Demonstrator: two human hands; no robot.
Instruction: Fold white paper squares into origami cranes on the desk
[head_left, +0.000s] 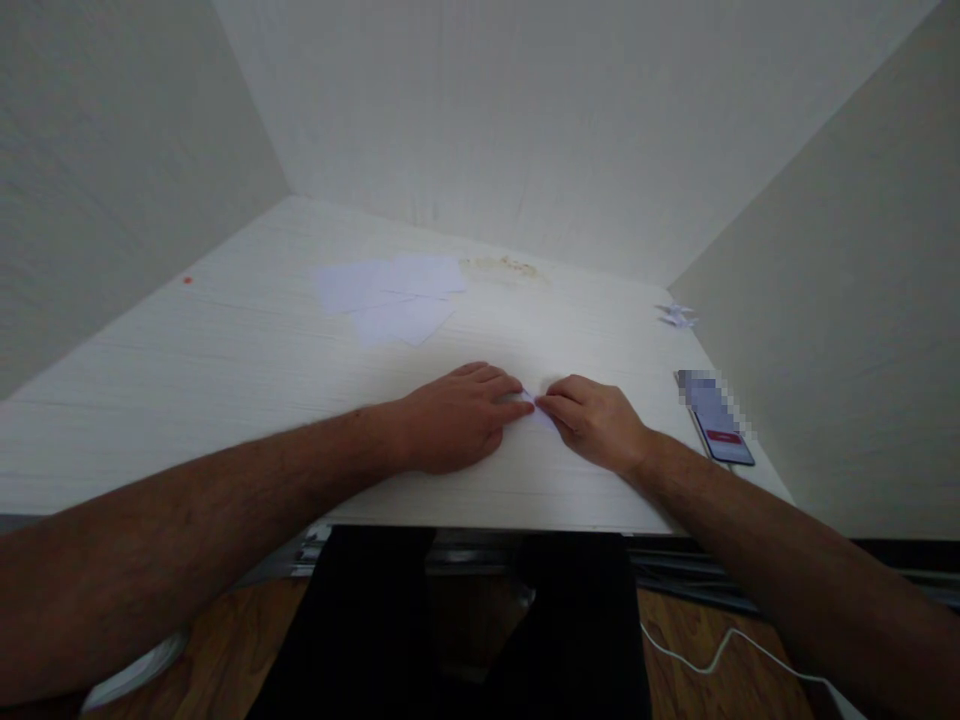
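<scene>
A small folded piece of white paper (541, 412) lies on the white table between my two hands. My left hand (466, 415) presses its fingertips and thumb on the paper's left side, fingers together. From the right, my right hand (596, 420) pinches the paper's edge between thumb and forefinger. Both hands rest close to the tabletop, and their fingers hide part of the paper. Farther back on the left, several loose white paper sheets (390, 295) overlap one another.
Small folded paper pieces (677, 316) sit at the back right corner. A phone (716, 415) lies near the right wall panel (840, 300). Pale panels enclose the table (225, 370) at the back and sides. A white cable (705, 668) runs below the front edge.
</scene>
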